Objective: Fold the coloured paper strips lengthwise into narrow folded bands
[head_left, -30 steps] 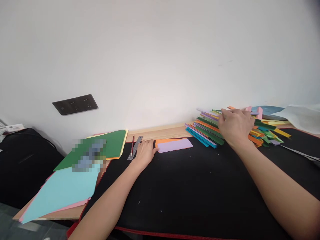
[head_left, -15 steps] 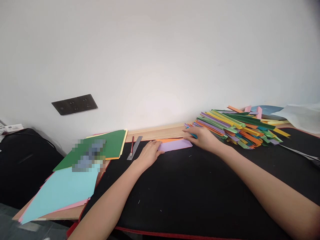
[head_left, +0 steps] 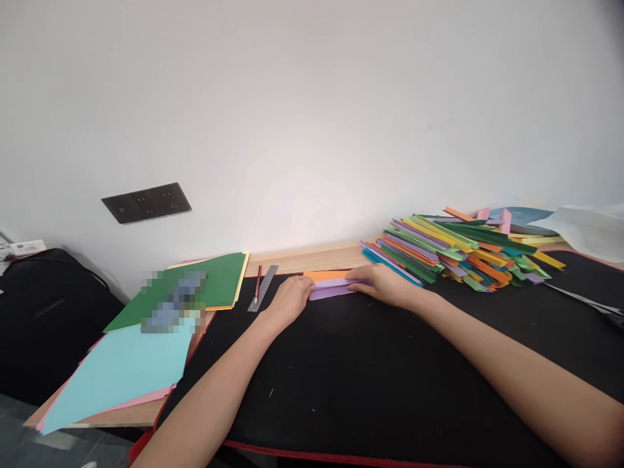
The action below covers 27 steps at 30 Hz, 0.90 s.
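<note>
A purple paper strip (head_left: pixel 332 291) lies on the black mat in front of me, its long edge partly folded up. Behind it shows an orange paper strip (head_left: pixel 324 275). The left end of the purple strip is pinched by my left hand (head_left: pixel 292 296), fingers closed. At the other end my right hand (head_left: pixel 380 283) grips the same strip, thumb and fingers together on the fold. Just beyond my right hand rises a big pile of folded coloured paper strips (head_left: pixel 439 250).
Left of my hands lie a metal ruler (head_left: pixel 264 289) and a red pencil (head_left: pixel 258 283). Green sheets (head_left: pixel 227 283) and light blue sheets (head_left: pixel 127 370) are stacked at the left. Scissors (head_left: pixel 589 299) rest on the mat (head_left: pixel 370 390) at the right. A wall stands behind.
My right hand has come left and down from the pile's edge onto the purple strip. The strip, flat before, now has a raised fold along it.
</note>
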{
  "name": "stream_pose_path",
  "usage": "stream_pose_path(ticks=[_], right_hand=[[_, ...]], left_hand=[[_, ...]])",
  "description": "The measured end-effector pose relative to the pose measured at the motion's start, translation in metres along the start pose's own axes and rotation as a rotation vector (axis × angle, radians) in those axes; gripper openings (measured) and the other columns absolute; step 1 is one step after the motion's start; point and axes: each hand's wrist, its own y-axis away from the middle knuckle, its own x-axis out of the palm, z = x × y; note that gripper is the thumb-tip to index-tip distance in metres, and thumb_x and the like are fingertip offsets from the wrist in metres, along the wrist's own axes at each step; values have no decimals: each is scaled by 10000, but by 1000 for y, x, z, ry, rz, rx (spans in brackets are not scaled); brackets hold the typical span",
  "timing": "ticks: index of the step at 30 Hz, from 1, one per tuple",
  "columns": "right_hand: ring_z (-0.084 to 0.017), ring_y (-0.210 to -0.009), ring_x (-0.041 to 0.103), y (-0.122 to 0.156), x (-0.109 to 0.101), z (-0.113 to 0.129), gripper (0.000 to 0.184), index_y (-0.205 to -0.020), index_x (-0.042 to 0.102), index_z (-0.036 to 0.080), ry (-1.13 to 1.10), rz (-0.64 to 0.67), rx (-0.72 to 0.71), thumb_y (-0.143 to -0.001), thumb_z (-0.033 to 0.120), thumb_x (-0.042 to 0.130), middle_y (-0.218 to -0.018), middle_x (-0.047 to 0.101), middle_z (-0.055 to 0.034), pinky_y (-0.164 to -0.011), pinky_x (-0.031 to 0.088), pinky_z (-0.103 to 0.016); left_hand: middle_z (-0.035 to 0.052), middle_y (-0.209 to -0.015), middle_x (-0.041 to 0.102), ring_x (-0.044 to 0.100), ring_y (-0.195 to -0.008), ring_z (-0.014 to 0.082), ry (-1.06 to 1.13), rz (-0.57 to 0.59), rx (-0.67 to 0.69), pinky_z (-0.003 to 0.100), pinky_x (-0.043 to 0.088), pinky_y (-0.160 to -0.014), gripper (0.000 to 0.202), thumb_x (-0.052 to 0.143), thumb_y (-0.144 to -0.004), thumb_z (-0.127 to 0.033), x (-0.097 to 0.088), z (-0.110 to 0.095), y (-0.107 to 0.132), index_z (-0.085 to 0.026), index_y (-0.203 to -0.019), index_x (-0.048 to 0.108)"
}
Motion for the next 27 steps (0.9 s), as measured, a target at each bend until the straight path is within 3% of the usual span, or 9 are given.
stream_pose_path(ticks=[4, 7, 9, 13, 15, 17, 21, 25, 27], right_hand=[[-205, -863, 617, -1, -4, 7, 261, -837, 668, 200, -45, -37, -51, -840, 323, 438, -907, 681, -61, -775, 455, -299], [-203, -818, 611, -2, -8, 14, 259, -805, 660, 199, -65, -120, -27, -836, 327, 436, -860, 679, -64, -747, 451, -306], [-196, -743, 602, -2, -11, 18, 272, -777, 645, 194, -93, -202, 54, -832, 352, 431, -799, 670, -58, -693, 445, -301], [-158, -593, 531, -4, -14, 23, 335, -736, 604, 170, -263, -327, 271, -816, 441, 424, -651, 602, -27, -558, 395, -267], [-141, -567, 502, -5, -14, 24, 354, -763, 594, 162, -443, -340, 336, -798, 479, 441, -639, 581, -20, -514, 370, -250], [-131, -552, 492, -5, -12, 26, 364, -805, 587, 158, -642, -309, 376, -772, 502, 475, -648, 578, -18, -481, 354, -235], [-118, -535, 499, -4, -9, 34, 372, -800, 575, 155, -912, -180, 405, -719, 517, 547, -651, 581, -10, -455, 345, -216], [-103, -510, 498, -3, -9, 45, 367, -755, 577, 150, -995, -91, 368, -699, 512, 578, -608, 574, 1, -462, 353, -212], [-94, -489, 494, -3, -9, 49, 365, -782, 577, 149, -1022, -33, 354, -710, 507, 572, -597, 572, 4, -452, 354, -207]], left_hand=[[52, -704, 592, 558, -702, 180, -11, -46, 37, 301, 411, -682, 290, 343, -855, -269, 0, -3, 1, -181, -690, 563], [72, -840, 619, 567, -823, 197, 57, -164, 47, 332, 415, -759, 222, 367, -849, -262, 2, -3, 1, -187, -796, 569], [82, -974, 613, 557, -929, 206, 146, -300, 11, 353, 404, -826, 190, 411, -834, -260, 2, -4, 1, -196, -944, 552], [113, -1205, 513, 567, -952, 195, 417, -532, -140, 361, 423, -834, 375, 477, -802, -255, -3, -12, 2, -210, -1170, 425], [139, -1238, 486, 581, -923, 191, 609, -507, -198, 352, 445, -800, 423, 517, -772, -244, -6, -19, 2, -195, -1180, 416], [158, -1224, 495, 586, -894, 192, 819, -413, -213, 344, 463, -756, 462, 574, -726, -230, -7, -26, 1, -178, -1163, 433], [146, -1206, 501, 579, -819, 168, 1146, -252, -117, 302, 468, -665, 515, 652, -663, -212, -7, -34, 0, -178, -1141, 464], [111, -1066, 577, 552, -836, 160, 1279, -262, -55, 257, 436, -635, 453, 668, -650, -164, -5, -31, 0, -155, -1076, 514], [111, -1103, 567, 543, -855, 161, 1334, -285, -58, 248, 426, -623, 470, 672, -648, -157, -5, -29, 0, -165, -1091, 516]])
